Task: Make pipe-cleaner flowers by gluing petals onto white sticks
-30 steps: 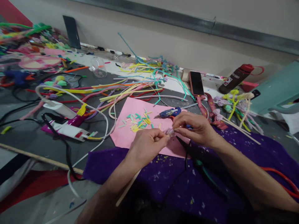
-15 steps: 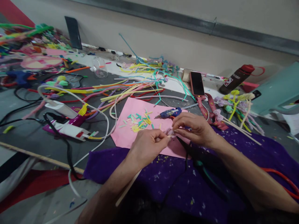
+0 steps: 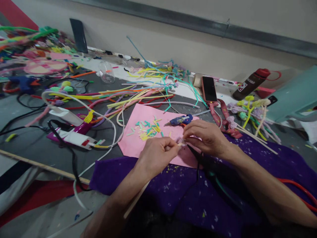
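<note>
My left hand (image 3: 158, 155) is closed in a pinch on a cream pipe cleaner stem (image 3: 136, 200), whose long end sticks out below the wrist. At my left fingertips sits a small lilac pipe cleaner flower (image 3: 182, 141), mostly covered by fingers. My right hand (image 3: 205, 137) pinches this flower from the other side. Beneath the right hand, a dark cutting tool with teal-lined handles (image 3: 213, 175) points at the flower; whether the hand touches it I cannot tell. Under both hands lies pink paper (image 3: 131, 145), holding short yellow and teal cut pieces (image 3: 150, 127). A blue glue gun (image 3: 182, 119) rests just beyond.
Purple cloth (image 3: 111, 172) covers the near edge. Loose pipe cleaners (image 3: 138, 94) spread across the middle. White chargers with cables (image 3: 76, 137) lie left. A phone (image 3: 208, 89), brown bottle (image 3: 251, 84), finished pipe cleaner flowers (image 3: 247, 112) and teal container (image 3: 294, 96) stand or lie right.
Both hands stay nearly in place, with only a slight shift of the fingers around the lilac flower. The view has moved very slightly.
</note>
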A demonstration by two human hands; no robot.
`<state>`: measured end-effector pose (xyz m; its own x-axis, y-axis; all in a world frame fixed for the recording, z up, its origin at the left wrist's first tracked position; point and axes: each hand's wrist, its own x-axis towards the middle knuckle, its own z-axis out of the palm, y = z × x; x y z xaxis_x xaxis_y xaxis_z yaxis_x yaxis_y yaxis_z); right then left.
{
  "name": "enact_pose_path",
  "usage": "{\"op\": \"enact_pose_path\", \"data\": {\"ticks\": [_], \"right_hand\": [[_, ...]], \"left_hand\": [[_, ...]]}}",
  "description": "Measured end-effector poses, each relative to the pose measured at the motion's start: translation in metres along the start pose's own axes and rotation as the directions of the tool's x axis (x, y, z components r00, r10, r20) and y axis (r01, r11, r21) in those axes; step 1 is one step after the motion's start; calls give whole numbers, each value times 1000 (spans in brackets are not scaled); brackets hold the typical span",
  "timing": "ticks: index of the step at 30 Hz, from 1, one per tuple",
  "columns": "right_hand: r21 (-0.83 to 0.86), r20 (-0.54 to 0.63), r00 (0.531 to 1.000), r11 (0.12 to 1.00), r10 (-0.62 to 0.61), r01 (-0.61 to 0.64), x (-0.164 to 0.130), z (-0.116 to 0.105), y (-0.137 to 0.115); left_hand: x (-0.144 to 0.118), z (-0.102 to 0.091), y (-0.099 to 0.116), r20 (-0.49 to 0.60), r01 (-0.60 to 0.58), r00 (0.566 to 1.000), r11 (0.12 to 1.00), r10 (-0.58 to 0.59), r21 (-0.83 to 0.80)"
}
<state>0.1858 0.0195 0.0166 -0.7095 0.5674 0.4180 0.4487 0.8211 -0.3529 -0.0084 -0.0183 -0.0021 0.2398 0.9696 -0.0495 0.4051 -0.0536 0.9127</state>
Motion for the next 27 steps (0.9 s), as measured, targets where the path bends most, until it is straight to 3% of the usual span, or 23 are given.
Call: {"op": "enact_pose_path", "data": {"ticks": [7, 12, 15, 19, 23, 27], "right_hand": [[-23, -4, 1000, 1000, -7, 7, 0, 1, 0], [91, -54, 999, 996, -5, 10, -1, -7, -2], [188, -169, 979, 978, 118, -85, -1, -11, -5], [406, -252, 905, 886, 344, -224, -2, -9, -8], [550, -145, 867, 768, 476, -329, 1, -3, -15], [597, 1, 873, 700, 488, -392, 4, 4, -26]], "left_hand": [[0, 0, 1, -13, -18, 1000, 999, 18, 36], [0, -1, 1, -21, 23, 1000, 999, -23, 38], [0, -2, 0, -19, 78, 997, 995, -80, -56], [1, -3, 1, 28, 132, 991, 945, -129, -299], [2, -5, 3, 14, 108, 993, 861, -116, -496], [2, -5, 3, -74, 52, 990, 788, -123, -613]]}}
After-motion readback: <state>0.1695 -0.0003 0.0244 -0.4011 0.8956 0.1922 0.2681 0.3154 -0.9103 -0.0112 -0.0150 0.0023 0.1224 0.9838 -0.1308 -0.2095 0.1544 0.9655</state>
